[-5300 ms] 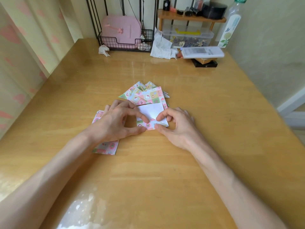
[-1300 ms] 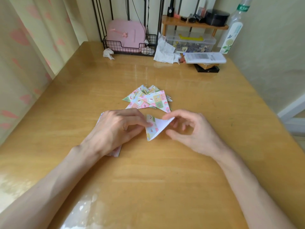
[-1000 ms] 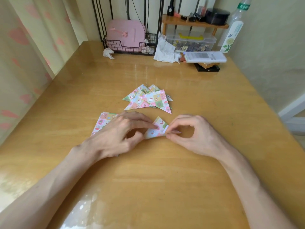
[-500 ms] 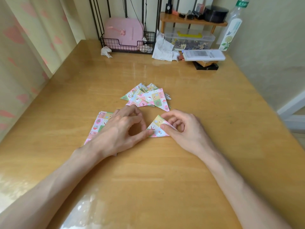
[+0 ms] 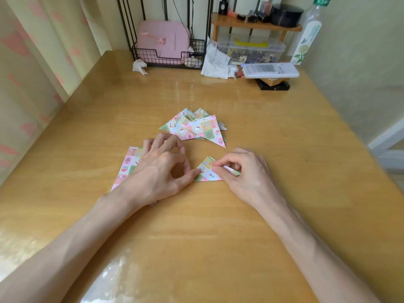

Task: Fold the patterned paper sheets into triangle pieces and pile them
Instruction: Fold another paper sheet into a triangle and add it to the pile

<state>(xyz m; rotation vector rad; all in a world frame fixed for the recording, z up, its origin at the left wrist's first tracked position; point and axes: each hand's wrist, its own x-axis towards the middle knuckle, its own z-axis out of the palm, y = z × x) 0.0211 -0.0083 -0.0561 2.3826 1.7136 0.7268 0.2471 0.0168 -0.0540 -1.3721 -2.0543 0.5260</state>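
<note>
Right hand: thumb and forefinger curled, pinching the right edge of the small folded triangle. Left hand: thumb tip pressing that triangle's left corner down, other fingers loosely curled and gripping nothing, palm over the stack of unfolded sheets. Reference is the pile of finished triangles. The small folded triangle lies on the table just nearside of it, not touching. The stack is nearside-left of it, apart.

wooden table, folded triangles, flat sheets
</note>
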